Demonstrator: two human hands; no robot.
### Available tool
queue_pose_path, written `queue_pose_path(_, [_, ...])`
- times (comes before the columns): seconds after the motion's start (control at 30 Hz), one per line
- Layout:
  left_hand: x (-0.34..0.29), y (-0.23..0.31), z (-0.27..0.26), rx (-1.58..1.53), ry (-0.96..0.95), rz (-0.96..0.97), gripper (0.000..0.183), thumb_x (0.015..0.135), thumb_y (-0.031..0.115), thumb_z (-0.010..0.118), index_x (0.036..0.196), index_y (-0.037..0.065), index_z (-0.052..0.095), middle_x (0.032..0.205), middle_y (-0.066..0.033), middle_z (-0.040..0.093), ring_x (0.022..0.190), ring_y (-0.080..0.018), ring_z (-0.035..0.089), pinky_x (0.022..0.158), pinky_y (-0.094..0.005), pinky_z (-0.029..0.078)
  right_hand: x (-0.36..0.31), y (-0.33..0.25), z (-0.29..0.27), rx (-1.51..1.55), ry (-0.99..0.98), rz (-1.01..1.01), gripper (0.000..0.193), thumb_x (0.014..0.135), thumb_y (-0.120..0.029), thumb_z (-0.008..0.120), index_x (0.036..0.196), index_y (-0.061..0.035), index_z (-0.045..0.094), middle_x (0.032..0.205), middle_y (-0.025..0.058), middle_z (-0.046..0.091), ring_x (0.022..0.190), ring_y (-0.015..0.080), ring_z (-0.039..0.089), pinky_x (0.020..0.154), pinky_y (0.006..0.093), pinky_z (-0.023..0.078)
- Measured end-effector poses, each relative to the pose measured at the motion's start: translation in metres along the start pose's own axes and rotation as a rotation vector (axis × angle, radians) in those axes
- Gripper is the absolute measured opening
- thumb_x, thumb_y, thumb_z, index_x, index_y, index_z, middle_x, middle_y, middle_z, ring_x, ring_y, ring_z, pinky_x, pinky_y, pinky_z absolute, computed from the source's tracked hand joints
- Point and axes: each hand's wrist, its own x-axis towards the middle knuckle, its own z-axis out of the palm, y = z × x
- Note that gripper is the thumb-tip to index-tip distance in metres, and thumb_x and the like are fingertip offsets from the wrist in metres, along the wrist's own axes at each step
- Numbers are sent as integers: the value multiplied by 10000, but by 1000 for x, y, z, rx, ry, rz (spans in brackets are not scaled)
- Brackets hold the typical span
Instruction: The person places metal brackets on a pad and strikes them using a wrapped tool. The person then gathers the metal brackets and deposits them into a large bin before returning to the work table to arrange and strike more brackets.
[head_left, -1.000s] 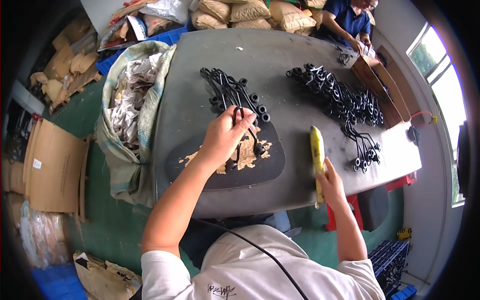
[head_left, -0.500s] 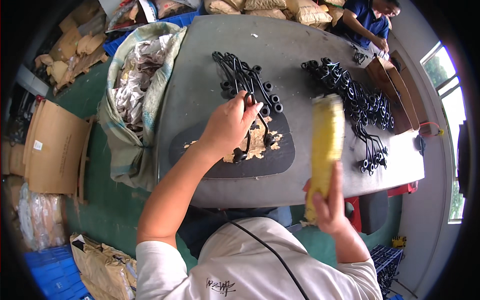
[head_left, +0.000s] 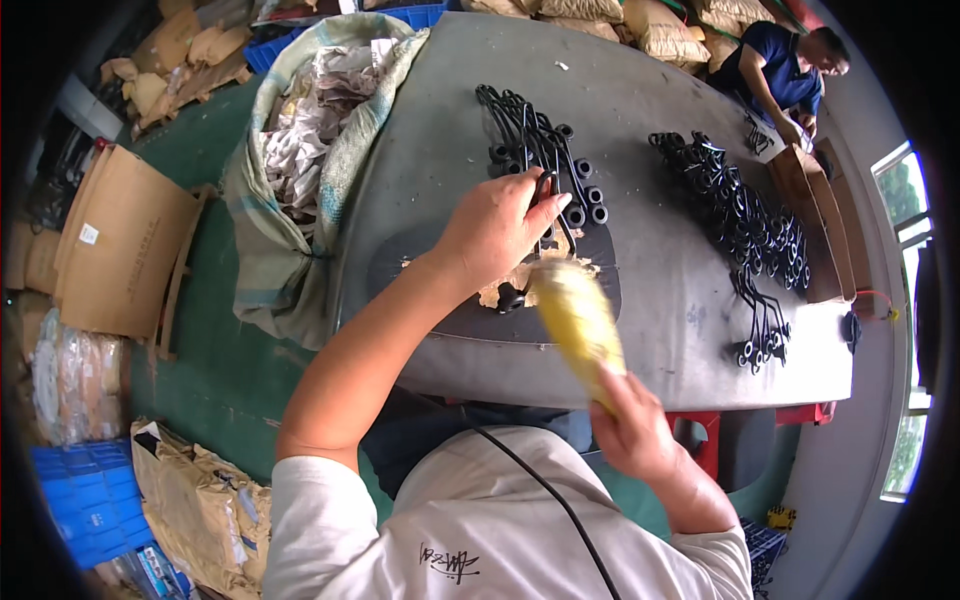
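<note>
My left hand (head_left: 498, 228) is closed around the looped top of a black bent rod with round black ends (head_left: 512, 297), held over a dark pad (head_left: 460, 322) with a torn tan patch. In my right hand (head_left: 637, 428) is a thick yellow club-like tool (head_left: 580, 325), blurred by motion. Its far end covers part of the rod's lower right side; whether the two touch, I cannot tell. Just beyond my left hand lies a bunch of similar black rods (head_left: 525, 120) with ring-shaped ends.
A large heap of black rods (head_left: 735, 205) lies on the grey table (head_left: 640, 345), with a smaller group (head_left: 762, 325) nearer me. An open cardboard box (head_left: 825, 235) stands at the right edge. An open woven sack (head_left: 265, 265) borders the left side. Another person (head_left: 770, 75) works at the far right.
The yellow tool has swung left and tilted, from upright on the right to the rod under my left hand. The whole view has shifted slightly. My left hand keeps its grip.
</note>
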Motion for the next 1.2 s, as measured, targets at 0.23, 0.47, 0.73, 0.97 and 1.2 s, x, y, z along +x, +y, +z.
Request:
queue_pose_path(0.23, [7, -1, -7, 1, -23, -40, 287, 993, 297, 628, 903, 24, 622, 726, -137, 649, 675, -311, 655, 623, -409, 501, -13, 27, 7, 312, -39, 217, 650, 902, 5, 623, 1510, -139, 443, 1015, 211, 666, 839, 366, 683, 711, 416, 538])
queue_pose_path(0.47, [32, -6, 3, -408, -138, -339, 345, 1003, 391, 626, 915, 62, 679, 656, 19, 605, 637, -63, 546, 615, -261, 430, -55, 63, -1, -10, 277, 473, 649, 878, 6, 653, 1488, -92, 456, 1139, 218, 659, 978, 355, 677, 857, 372, 535])
queue_pose_path(0.73, [89, -55, 35, 261, 282, -28, 658, 861, 386, 767, 1279, -75, 554, 1277, -287, 577, 1221, -409, 552, 1027, -457, 458, -61, 92, -38, -521, 470, 518, 508, 883, -154, 694, 1372, -101, 568, 1254, 163, 577, 1140, 352, 577, 969, 448, 473])
queue_pose_path(0.97, [-9, -20, 65, 589, -127, 258, 770, 833, 407, 762, 1507, 224, 436, 1588, -189, 296, 1466, -399, 268, 1157, -611, 246, -106, 176, -93, -778, 686, 878, 449, 887, -228, 706, 1306, -101, 605, 1243, 115, 585, 1187, 316, 546, 1014, 439, 429])
queue_pose_path(1.2, [1, -39, 68, 628, -160, 297, 765, 859, 349, 742, 1532, 263, 391, 1614, -172, 258, 1484, -382, 242, 1185, -612, 188, -83, 239, -120, -797, 507, 1124, 587, 813, -391, 768, 1300, -99, 622, 1279, 103, 578, 1245, 291, 511, 1041, 432, 401])
